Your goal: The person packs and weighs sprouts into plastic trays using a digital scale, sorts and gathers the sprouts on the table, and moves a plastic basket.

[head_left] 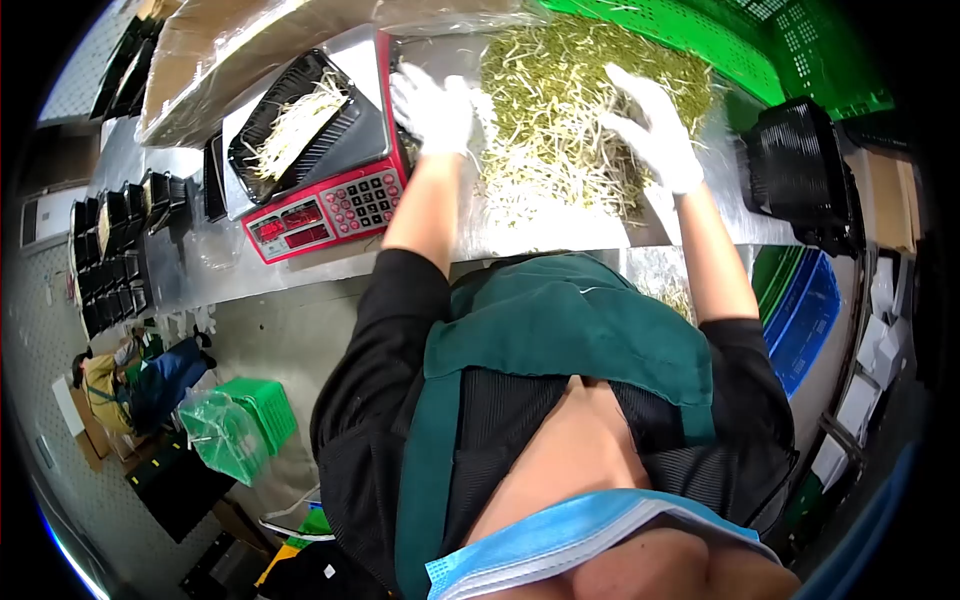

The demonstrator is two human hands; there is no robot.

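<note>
A large heap of bean sprouts (560, 120), pale stems with green tops, covers the middle of the metal table. My right hand (658, 135), in a white glove, rests over the heap's right side with thumb and fingers apart. Between the heap and a red digital scale (318, 215) is my left hand (435, 108), also gloved, its fingers spread beside the scale's edge. On the scale's plate sits a black plastic tray (335, 125), tilted at an angle, with a small bunch of sprouts (297, 130) in it. Neither hand visibly holds anything.
Stacked black trays (800, 165) stand at the right end of the table. A green crate (690, 40) borders the heap at the back. Filled black trays (105, 250) line the left. Below left, a person (130, 390) works near a green basket (262, 410).
</note>
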